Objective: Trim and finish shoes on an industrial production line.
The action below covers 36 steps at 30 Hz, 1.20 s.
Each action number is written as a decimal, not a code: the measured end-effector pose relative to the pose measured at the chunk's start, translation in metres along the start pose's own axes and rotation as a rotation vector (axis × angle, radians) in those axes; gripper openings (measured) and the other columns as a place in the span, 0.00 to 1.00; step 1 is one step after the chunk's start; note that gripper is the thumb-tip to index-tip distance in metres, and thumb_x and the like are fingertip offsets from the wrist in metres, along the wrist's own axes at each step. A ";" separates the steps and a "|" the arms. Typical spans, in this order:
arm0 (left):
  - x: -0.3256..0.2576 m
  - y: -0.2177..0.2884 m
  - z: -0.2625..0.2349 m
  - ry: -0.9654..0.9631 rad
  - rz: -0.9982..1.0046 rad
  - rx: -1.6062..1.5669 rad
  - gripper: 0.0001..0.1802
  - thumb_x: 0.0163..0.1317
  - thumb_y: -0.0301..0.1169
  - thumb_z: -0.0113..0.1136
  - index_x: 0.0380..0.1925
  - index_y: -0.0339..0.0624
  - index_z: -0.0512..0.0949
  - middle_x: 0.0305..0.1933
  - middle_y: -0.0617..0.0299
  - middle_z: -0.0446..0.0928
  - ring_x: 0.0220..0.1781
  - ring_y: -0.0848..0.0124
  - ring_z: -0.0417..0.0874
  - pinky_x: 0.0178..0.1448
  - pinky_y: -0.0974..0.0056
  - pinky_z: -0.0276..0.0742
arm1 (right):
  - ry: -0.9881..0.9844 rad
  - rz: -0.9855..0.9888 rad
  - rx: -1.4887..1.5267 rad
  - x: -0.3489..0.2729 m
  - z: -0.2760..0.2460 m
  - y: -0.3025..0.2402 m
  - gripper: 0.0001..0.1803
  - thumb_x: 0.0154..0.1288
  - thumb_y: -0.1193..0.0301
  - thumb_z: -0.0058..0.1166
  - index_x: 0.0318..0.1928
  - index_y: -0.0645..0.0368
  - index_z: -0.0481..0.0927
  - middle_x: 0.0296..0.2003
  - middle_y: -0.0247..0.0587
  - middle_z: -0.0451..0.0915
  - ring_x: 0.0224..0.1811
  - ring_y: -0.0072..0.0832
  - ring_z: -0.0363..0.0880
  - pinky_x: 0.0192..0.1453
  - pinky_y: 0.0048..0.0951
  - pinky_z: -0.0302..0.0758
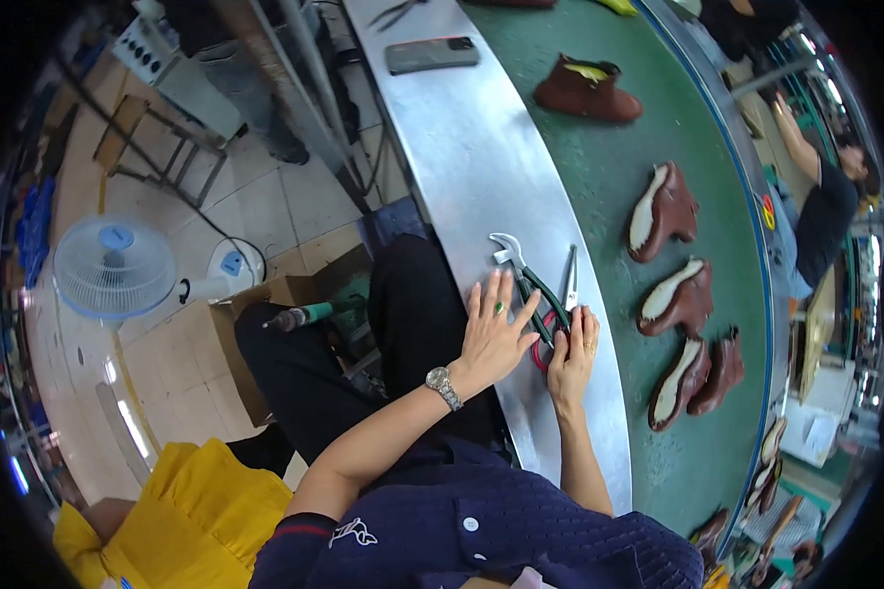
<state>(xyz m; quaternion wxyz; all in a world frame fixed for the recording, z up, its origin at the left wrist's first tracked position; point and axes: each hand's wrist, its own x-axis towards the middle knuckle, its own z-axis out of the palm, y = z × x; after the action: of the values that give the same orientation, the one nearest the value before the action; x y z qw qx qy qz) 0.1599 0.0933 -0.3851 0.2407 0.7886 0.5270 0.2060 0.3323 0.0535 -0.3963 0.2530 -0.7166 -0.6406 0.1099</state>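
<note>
On the metal ledge lie pincers with a silver head and dark green handles. Scissors lie beside them, their blades pointing away from me; red loops show partly between my hands. My left hand is spread palm down over the ledge, fingertips close to the pincers, holding nothing. It wears a green-stoned ring, and a metal watch is on that wrist. My right hand rests by the handle ends with its fingers stretched out; its contact with the handles is partly hidden.
A green conveyor belt carries several brown shoes to the right. A phone lies farther up the ledge. At left stand a fan and a stool. Another person in yellow is near; others work across the belt.
</note>
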 end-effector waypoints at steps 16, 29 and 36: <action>-0.047 -0.062 -0.091 0.263 -0.190 -0.168 0.32 0.66 0.41 0.57 0.67 0.41 0.65 0.72 0.39 0.56 0.73 0.46 0.60 0.73 0.52 0.60 | 0.213 -0.325 0.240 0.364 0.034 -0.080 0.28 0.59 0.63 0.64 0.56 0.66 0.75 0.46 0.54 0.80 0.45 0.44 0.78 0.54 0.40 0.73; -0.207 -0.072 -0.141 0.520 -0.629 -0.122 0.21 0.64 0.38 0.60 0.53 0.38 0.78 0.60 0.46 0.75 0.60 0.52 0.77 0.62 0.57 0.74 | 0.259 -0.342 0.425 0.373 0.019 0.009 0.14 0.67 0.65 0.58 0.41 0.65 0.77 0.29 0.35 0.73 0.32 0.24 0.69 0.40 0.27 0.70; -0.150 -0.042 -0.180 0.352 -0.255 -0.243 0.33 0.63 0.45 0.61 0.66 0.44 0.67 0.70 0.48 0.64 0.66 0.53 0.72 0.67 0.57 0.70 | -0.101 -0.342 0.833 0.238 -0.162 -0.122 0.07 0.71 0.68 0.53 0.40 0.59 0.75 0.30 0.21 0.69 0.27 0.07 0.59 0.30 0.13 0.54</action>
<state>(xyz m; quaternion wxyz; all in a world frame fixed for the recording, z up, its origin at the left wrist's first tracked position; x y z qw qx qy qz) -0.0290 -0.0029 -0.2774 0.2625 0.6331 0.6273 0.3699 0.3425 0.2558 -0.1576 0.5028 -0.4314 -0.6626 0.3495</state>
